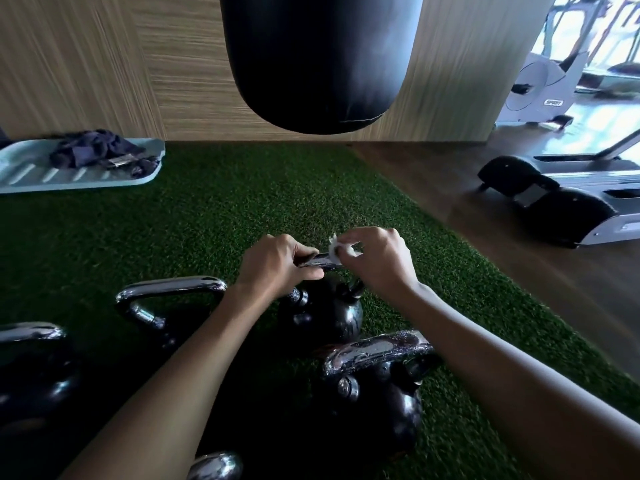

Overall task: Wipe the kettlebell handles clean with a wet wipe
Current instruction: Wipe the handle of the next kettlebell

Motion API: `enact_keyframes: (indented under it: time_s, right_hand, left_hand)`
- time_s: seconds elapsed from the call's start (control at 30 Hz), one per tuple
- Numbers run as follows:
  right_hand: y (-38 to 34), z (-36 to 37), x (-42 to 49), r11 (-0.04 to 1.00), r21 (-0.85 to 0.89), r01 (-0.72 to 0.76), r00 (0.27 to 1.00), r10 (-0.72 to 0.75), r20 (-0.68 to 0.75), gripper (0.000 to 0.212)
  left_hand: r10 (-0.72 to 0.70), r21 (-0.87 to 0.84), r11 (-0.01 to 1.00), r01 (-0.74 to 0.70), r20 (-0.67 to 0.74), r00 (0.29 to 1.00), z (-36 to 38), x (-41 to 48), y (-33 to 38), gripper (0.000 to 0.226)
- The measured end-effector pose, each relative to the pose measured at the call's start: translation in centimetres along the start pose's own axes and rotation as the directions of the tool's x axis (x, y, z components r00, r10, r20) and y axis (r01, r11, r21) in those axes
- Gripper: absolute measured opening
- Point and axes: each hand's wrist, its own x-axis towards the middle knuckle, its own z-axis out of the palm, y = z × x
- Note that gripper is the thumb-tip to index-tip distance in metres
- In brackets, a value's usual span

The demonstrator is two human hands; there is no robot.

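The kettlebell being cleaned stands on the green turf, and every place below is given from it. Its chrome handle is seen at the top, with the long axis of the top bar running left to right across the view.

The left end of that bar is gripped by the left hand, fingers curled over it and thumb beneath. At the right end, a bunched white wet wipe is pinched by the right hand between thumb and fingertips and held against the bar. The wipe thus lies just to the right of the left hand's grip, touching or nearly touching it.

The right hand is judged the one to do the wiping. Little bare bar is left between the two hands, so a stroke leftward would be blocked by the left hand unless that grip is shifted. The right-hand bend and leg of the handle appear open to a stroke.

- Nearer than the kettlebell and slightly right, a second one with a wet-looking handle is found.
- To the near left stands a larger chrome handle, with more beyond it.
- Behind, a black punching bag hangs.
- Far left behind, a pale tray bearing dark cloth is seen.
- Far right, a treadmill stands well apart.
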Motion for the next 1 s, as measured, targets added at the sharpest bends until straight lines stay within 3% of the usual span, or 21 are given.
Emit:
enact_keyframes:
  time_s: [0.17,0.3,0.47,0.63,0.87,1.0]
  right_hand:
    - [1.7,-1.2,-0.3,0.995,0.085,0.051,0.997,-0.056,0.050,0.015]
    - [1.0,-1.4,-0.9,0.989,0.053,0.140,0.986,-0.144,0.081,0.019]
    - [3.1,-2.2,-1.2,0.996,0.043,0.076,0.996,-0.077,0.033,0.019]
    - [1.2,-2.1,-0.9,0.984,0.037,0.176,0.975,-0.180,0.131,0.018]
    - [4.2,-3.2,-2.5,0.992,0.090,0.084,0.994,-0.089,0.057,0.022]
    - [3.3,-3.0,-2.1,0.984,0.118,0.134,0.986,-0.144,0.080,0.019]
  left_hand:
    - [-0.007,-0.032,0.999,0.006,-0.026,1.000,0.3,-1.6,-0.2,0.049]
    - [-0.005,-0.045,0.999,0.004,-0.025,1.000,0.2,-1.8,-0.3,0.048]
    - [-0.010,-0.051,0.999,0.011,0.008,1.000,-0.4,-1.9,0.0,0.052]
    - [-0.015,-0.015,1.000,0.015,0.022,1.000,-0.9,-2.7,0.4,0.049]
    - [-0.007,-0.017,1.000,0.007,0.010,1.000,-0.7,-3.0,0.0,0.057]
    - [-0.013,-0.026,1.000,0.013,0.002,1.000,-0.7,-3.1,0.0,0.054]
